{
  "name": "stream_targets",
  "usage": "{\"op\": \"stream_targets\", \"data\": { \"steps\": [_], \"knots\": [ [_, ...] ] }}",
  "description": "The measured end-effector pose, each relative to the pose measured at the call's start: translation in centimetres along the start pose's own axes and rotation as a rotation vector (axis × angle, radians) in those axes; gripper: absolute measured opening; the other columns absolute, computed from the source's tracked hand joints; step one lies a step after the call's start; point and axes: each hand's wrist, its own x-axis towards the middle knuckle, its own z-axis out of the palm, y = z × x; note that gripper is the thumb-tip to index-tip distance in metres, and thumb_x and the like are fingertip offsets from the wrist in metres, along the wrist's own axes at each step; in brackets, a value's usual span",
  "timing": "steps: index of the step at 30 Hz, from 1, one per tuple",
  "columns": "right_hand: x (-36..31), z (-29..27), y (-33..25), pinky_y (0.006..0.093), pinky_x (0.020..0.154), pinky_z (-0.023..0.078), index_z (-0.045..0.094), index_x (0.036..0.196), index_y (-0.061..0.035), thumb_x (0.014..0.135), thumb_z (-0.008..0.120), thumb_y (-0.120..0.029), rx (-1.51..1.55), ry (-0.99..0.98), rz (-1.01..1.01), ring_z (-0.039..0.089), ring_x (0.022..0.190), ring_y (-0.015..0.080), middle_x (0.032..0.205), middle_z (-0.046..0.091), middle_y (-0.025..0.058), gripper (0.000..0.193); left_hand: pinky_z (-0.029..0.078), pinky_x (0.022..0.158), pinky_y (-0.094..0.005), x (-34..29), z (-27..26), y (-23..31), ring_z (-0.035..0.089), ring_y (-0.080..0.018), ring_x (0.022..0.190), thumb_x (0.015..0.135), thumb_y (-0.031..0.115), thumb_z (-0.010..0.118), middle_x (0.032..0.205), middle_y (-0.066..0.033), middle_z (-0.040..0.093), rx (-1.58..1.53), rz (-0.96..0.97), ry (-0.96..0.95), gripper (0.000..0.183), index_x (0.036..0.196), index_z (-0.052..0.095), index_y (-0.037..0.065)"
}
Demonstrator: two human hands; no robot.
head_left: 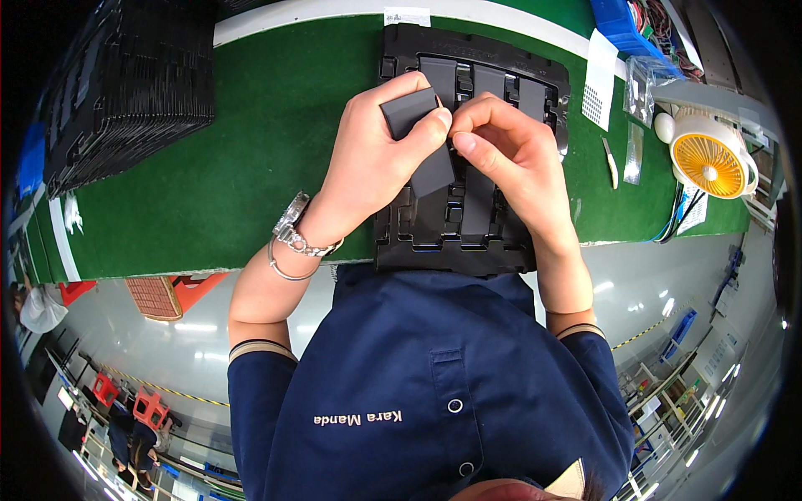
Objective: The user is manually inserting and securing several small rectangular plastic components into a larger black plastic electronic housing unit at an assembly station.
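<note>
Already several dark strips sit in the black moulded tray [468, 234] on the green tabletop [251, 167]; some slots look unfilled. Left hand [376, 159] and right hand [510, 154] both pinch one dark grey strip [418, 142] above the tray.

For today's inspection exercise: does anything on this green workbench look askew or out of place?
Nothing looks damaged or spilled. Only the dark grey flat rectangular pad sits tilted, because the left hand and right hand hold it above the black moulded plastic tray.
</note>
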Motion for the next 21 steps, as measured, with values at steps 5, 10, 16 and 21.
{"op": "stream_targets", "data": {
  "steps": [5,10,16,21],
  "knots": [
    [-0.02,0.2,0.59,0.0238,0.069,0.044,0.061,0.089,0.0015,0.089,0.064,-0.01,-0.101,0.032,-0.072,0.053,0.075,0.0079,0.081,0.056,0.0013,0.012,0.033,0.049,-0.027,0.02,-0.01,-0.17,0.038,-0.0061,0.054,0.083,0.013,0.062,0.057,0.0012,0.043,-0.011,0.015,-0.008,0.019,0.072,0.05,0.001],
    [-0.1,0.33,0.51,0.0253,0.068,0.043,0.06,0.088,0.0017,0.089,0.063,-0.011,-0.172,0.036,-0.139,0.052,0.073,0.0106,0.081,0.056,0.0029,0.013,0.034,0.05,-0.0255,0.0,0.05,-0.44,0.04,-0.0054,0.056,0.083,0.012,0.061,0.06,0.0013,0.045,-0.051,0.052,-0.034,0.017,0.074,0.052,0.002],
    [-0.02,0.17,0.4,0.0231,0.072,0.044,0.061,0.09,0.001,0.093,0.062,-0.016,0.153,-0.046,0.069,0.053,0.076,0.0083,0.082,0.059,0.0001,0.017,0.038,0.053,-0.0239,-0.1,-0.13,0.07,0.044,-0.0047,0.059,0.084,0.011,0.061,0.064,0.0021,0.05,-0.09,0.075,-0.054,0.014,0.077,0.054,0.003],
    [0.29,0.26,0.45,0.0232,0.074,0.046,0.062,0.091,0.0012,0.094,0.062,-0.019,0.251,-0.032,0.089,0.054,0.077,0.0074,0.079,0.059,0.0001,0.021,0.039,0.055,-0.0232,0.06,-0.37,-0.08,0.046,-0.0039,0.061,0.087,0.013,0.061,0.066,0.0032,0.052,-0.192,0.015,-0.095,0.015,0.078,0.054,0.003]
  ]
}}
